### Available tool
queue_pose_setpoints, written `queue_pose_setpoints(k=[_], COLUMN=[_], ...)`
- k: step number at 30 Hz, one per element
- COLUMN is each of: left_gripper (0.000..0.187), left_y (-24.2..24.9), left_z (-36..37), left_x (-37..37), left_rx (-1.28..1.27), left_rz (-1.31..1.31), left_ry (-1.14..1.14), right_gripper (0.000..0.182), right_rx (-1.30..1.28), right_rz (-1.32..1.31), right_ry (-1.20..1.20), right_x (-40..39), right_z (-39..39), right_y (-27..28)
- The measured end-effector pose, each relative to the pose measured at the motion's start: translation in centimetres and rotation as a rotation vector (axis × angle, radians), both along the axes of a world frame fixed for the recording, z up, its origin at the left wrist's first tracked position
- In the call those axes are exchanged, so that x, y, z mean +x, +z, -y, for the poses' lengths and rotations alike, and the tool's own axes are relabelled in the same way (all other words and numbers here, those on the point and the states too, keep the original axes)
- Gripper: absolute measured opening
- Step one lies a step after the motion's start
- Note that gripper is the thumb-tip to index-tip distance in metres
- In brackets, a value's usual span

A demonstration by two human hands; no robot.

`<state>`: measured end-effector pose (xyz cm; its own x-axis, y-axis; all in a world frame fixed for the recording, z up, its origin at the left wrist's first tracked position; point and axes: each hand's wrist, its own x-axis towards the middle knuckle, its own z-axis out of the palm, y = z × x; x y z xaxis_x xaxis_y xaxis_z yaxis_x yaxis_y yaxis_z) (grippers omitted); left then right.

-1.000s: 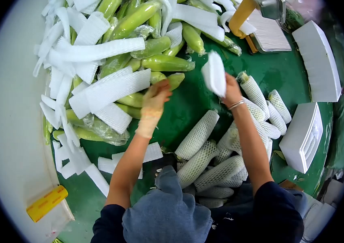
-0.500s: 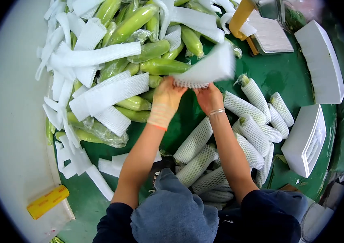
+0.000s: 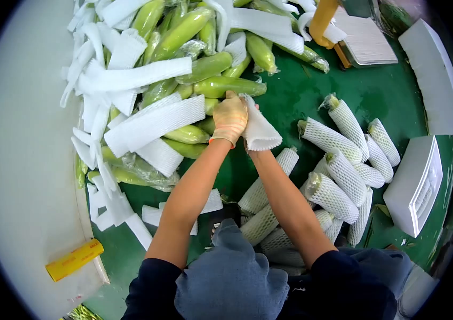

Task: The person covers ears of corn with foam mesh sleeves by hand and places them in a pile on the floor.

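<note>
A white foam net sleeve (image 3: pixel 262 128) hangs between my hands, its wide end toward me and to the right. My left hand (image 3: pixel 230 116), in a thin pale glove, is closed at the sleeve's upper left edge. Behind the sleeve is my right hand (image 3: pixel 257 106), mostly hidden, with fingertips showing at its far edge; it grips the sleeve. Just beyond my left hand lies a long green vegetable (image 3: pixel 229 86) in clear film, part of a heap of similar ones. Several net-covered vegetables (image 3: pixel 333 140) lie to the right of my arms.
Loose foam sleeves (image 3: pixel 154 124) cover the heap on the left. A scale (image 3: pixel 367 40) stands at the back right beside a yellow post (image 3: pixel 322 24). White foam boxes (image 3: pixel 414 184) line the right edge. A yellow roll (image 3: pixel 74 260) lies at lower left on a pale ledge.
The foam sleeve, blurred and swung up and away before, now hangs down toward me. My hands have come closer together, and my left hand has turned and closed. The view has shifted slightly.
</note>
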<state>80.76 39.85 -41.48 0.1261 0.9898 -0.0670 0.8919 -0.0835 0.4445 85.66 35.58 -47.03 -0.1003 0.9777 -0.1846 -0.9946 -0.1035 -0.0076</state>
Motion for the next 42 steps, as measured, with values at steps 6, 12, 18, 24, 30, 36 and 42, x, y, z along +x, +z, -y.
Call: queue_pose_setpoints(k=[6,12,18,24,30,36,42], left_gripper=[0.013,0.013,0.018,0.015,0.018,0.010,0.016], left_y=[7.2,4.4,0.2,-7.4,-4.3,-9.3,-7.5], left_z=[7.8,9.4,3.2,2.2,3.6,8.7,9.3], left_x=[-5.2,-11.6,-7.7,-7.2,-6.5,-8.9,-6.7], left_rx=[0.181,0.171,-0.095,0.100,0.084,-0.112,0.170], left_rz=[0.594,0.950,0.869,0.739,0.706,1.255,0.514], left_ry=[0.385,0.448,0.408,0.331,0.354,0.403,0.314], right_gripper=[0.031,0.032,0.031,0.019,0.015,0.025,0.042], right_rx=[-0.172,-0.307,-0.292,-0.391,-0.260,-0.237,-0.191], right_rz=[1.452,1.507,1.208,1.015,0.658,1.474,1.965], right_ry=[-0.294,-0.219,-0.069,0.034,0.056,0.204,0.287], right_x=[-3.3,-6.9,0.0,2.3,1.9,1.2,2.2], right_z=[7.6,4.1,2.9,2.9,2.8,4.2,3.8], right_y=[11.7,4.6,7.2,3.1,0.7,-1.7,-2.0])
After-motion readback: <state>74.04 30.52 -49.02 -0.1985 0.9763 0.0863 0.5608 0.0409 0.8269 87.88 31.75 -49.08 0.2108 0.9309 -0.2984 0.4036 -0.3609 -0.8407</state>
